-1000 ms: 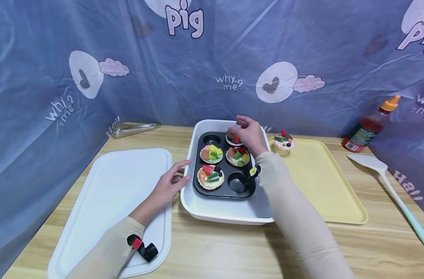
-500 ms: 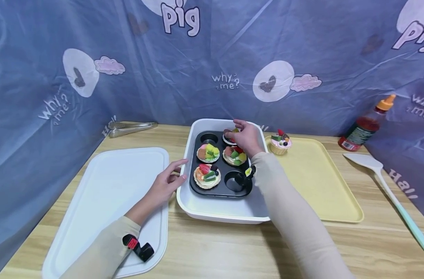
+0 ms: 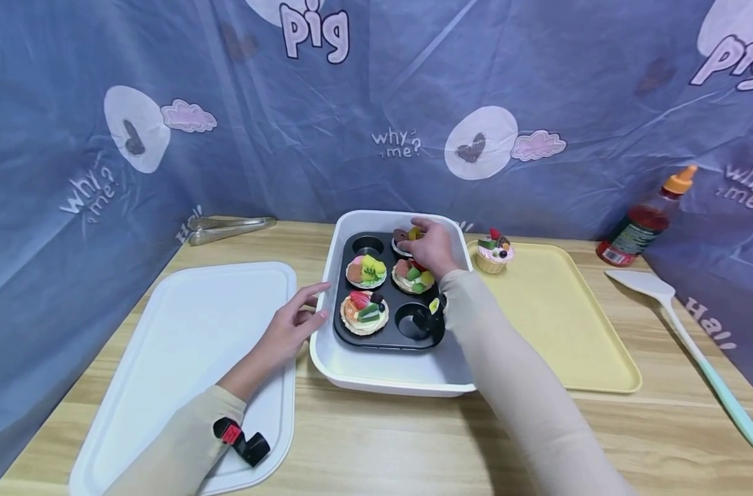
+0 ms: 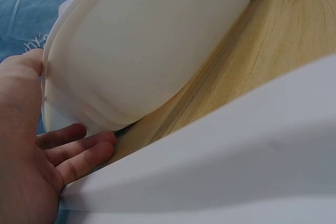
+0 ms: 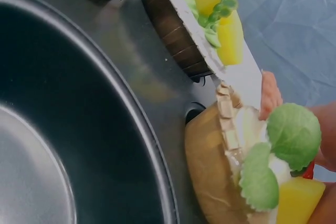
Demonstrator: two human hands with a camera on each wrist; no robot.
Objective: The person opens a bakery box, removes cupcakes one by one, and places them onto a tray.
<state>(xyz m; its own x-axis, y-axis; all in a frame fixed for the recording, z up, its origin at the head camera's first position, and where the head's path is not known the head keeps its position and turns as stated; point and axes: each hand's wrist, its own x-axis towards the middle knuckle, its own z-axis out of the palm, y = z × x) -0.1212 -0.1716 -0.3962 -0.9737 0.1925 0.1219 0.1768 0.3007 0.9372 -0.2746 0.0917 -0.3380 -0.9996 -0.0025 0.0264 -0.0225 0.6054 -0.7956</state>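
A white plastic bin (image 3: 395, 386) holds a black muffin pan (image 3: 376, 341). My right hand (image 3: 437, 249) reaches over the bin's far right corner, its thumb and index finger around the fruit tart (image 3: 400, 238) in the pan's back right cup. Partly under that hand is a tart with green leaves (image 3: 413, 277); the right wrist view shows this leafy tart (image 5: 210, 166) close up. Two more fruit tarts (image 3: 365, 313) fill the left side. My left hand (image 3: 289, 322) touches the bin's left rim with relaxed fingers, several lying outside the wall (image 4: 157, 51).
A white tray (image 3: 209, 337) lies at left, under the left forearm, with metal tongs (image 3: 230, 229) behind it. On the right, a yellow tray (image 3: 556, 310) bears a pink-cream cupcake (image 3: 494, 251). Beyond are a sauce bottle (image 3: 639, 224) and a white-and-mint spatula (image 3: 692, 344).
My right hand has lowered onto the back right tart, and more of that tart shows. My left hand stays at the bin's rim. The whole head view has shifted slightly.
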